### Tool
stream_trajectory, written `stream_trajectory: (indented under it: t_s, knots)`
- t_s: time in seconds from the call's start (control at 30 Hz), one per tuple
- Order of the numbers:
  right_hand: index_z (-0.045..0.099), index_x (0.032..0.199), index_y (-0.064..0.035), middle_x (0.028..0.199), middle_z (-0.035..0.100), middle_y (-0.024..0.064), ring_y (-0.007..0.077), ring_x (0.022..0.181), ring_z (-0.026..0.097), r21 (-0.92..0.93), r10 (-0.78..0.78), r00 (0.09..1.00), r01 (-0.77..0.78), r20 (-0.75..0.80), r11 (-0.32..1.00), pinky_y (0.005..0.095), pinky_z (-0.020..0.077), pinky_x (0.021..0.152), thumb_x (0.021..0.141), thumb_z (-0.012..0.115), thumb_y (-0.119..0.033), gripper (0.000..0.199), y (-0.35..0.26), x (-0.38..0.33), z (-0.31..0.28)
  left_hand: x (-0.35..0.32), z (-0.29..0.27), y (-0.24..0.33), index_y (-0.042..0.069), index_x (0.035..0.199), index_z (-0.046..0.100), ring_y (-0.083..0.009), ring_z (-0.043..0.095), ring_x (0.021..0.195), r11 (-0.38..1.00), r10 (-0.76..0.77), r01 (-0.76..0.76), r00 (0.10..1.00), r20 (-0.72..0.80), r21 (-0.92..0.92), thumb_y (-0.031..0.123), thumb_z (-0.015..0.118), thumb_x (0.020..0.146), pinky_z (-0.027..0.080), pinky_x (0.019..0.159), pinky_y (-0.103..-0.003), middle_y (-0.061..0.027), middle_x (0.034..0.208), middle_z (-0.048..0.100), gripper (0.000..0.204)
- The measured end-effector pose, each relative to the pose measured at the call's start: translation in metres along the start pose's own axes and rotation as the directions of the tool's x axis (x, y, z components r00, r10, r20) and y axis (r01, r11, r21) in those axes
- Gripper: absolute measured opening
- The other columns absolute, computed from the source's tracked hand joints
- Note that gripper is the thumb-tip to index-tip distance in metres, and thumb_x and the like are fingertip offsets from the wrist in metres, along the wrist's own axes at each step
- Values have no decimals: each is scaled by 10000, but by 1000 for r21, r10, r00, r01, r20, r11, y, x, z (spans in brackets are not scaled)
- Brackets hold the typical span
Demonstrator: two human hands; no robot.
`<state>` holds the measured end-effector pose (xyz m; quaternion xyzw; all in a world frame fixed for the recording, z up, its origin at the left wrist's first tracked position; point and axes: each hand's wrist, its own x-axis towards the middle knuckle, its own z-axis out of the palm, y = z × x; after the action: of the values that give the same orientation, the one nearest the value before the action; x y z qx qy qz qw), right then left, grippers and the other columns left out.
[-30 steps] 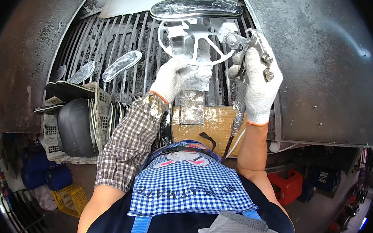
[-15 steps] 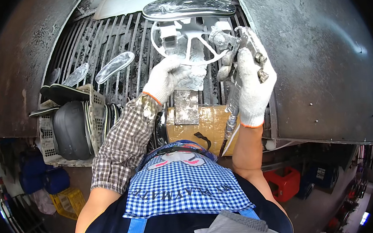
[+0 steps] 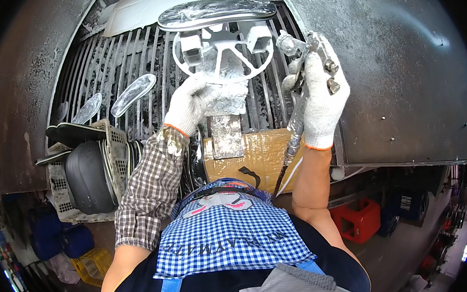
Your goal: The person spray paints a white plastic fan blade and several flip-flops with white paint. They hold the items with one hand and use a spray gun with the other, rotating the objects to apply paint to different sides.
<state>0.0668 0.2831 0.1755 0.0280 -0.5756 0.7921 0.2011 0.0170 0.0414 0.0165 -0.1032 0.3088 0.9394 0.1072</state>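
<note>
**Spray gun poised over coated part in paint booth**

A person's gloved right hand (image 3: 322, 103) is wrapped tight around a paint-crusted metal spray gun (image 3: 303, 66) in the upper centre of the frame, its nozzle aimed left at a white spoked wheel-shaped holder (image 3: 221, 53) carrying a glossy silver oval shell (image 3: 217, 12). The gloved left hand (image 3: 194, 102) clutches the holder's thickly caked stand (image 3: 228, 94) just below the spokes, above a slatted metal grille (image 3: 128, 61). Risks appear plain: the left glove sits so near the nozzle that overspray could coat it, and a slip on the lumpy stand could tilt the shell and mar its wet-looking finish. The hose (image 3: 284, 166) trailing down past a taped cardboard panel (image 3: 261, 149) could snag. Whether the trigger is pressed cannot be told; the fingers hide it. How the shell is fastened is unclear, and the dark parts in the grey plastic basket (image 3: 110, 150) at left are partly cut off.
</note>
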Motion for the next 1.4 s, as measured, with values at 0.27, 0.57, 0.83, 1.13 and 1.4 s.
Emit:
stream_trajectory:
  t_s: [0.27,0.57,0.83,1.13,1.4]
  knots:
    - [517,1473,47,899,689,77,75,708,603,-21,-60,993,58,-97,998,222,529,618,1049,614,-75,451,-11,-5,-13,1,-7,4,-93,1245,550,-411,664,1144,999,23,-22,999,31,-46,13,573,995,591,1007,-535,-299,1260,621,273]
    - [519,1472,54,903,685,56,68,685,596,-24,-7,1000,7,14,1000,225,520,623,1043,620,-81,461,-15,-16,-17,4,-19,22,-104,1226,558,-407,700,1088,999,49,-49,997,66,-11,31,583,1002,617,981,-496,-305,1198,655,263]
    - [537,1455,53,906,704,73,70,676,607,-68,-13,998,9,-63,998,227,531,608,1044,624,-91,443,-24,-12,-33,13,-34,39,-123,1209,600,-378,713,1063,995,91,-92,995,43,36,48,595,998,635,951,-484,-272,1171,683,272]
    - [543,1443,50,937,717,90,62,690,606,-33,11,999,-13,-49,999,211,521,598,1048,602,-87,422,-40,-30,-36,25,-31,61,-61,1099,610,-392,727,1009,991,135,-137,982,-133,-5,80,635,978,649,829,-488,-270,1078,711,188]
    - [553,1437,54,896,696,62,70,678,610,-83,36,999,-38,-33,996,217,504,597,1044,607,-91,422,-46,-33,-39,-2,-2,6,-87,1130,619,-382,722,1006,1000,11,-11,1000,-26,29,154,575,1008,635,889,-466,-269,1084,710,274]
